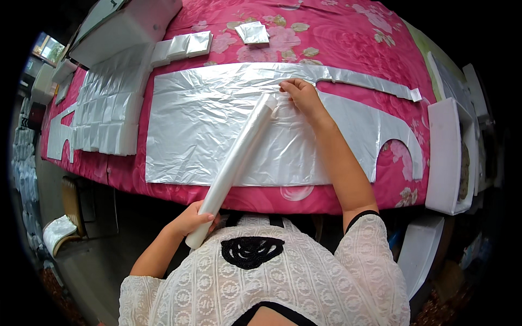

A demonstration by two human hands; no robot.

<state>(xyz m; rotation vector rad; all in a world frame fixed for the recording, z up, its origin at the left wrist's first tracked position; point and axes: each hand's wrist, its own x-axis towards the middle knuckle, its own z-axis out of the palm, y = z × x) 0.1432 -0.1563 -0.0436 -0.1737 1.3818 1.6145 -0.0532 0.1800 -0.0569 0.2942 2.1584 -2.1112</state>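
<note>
A long roll of whitish plastic film (pixel 234 163) slants over the table edge. Near its lower end, my left hand (pixel 194 218) is closed around it. My right hand (pixel 302 96) is beside the roll's far end, its thumb and fingers pinched together; whatever is between them is too small to make out. Beneath both the roll and my right hand, a shiny, creased plastic apron (pixel 190 125) lies flat, with a rounded cutout at its right end and a long narrow strap (pixel 370 82) along the far side.
Stacks of folded plastic packets (pixel 111 111) cover the left of the pink flowered tablecloth (pixel 337 32). More packets (pixel 253 33) lie beyond the apron. A white foam box (pixel 128 30) stands at the far left, another white box (pixel 448 163) at the right edge. A chair (pixel 70 212) stands lower left.
</note>
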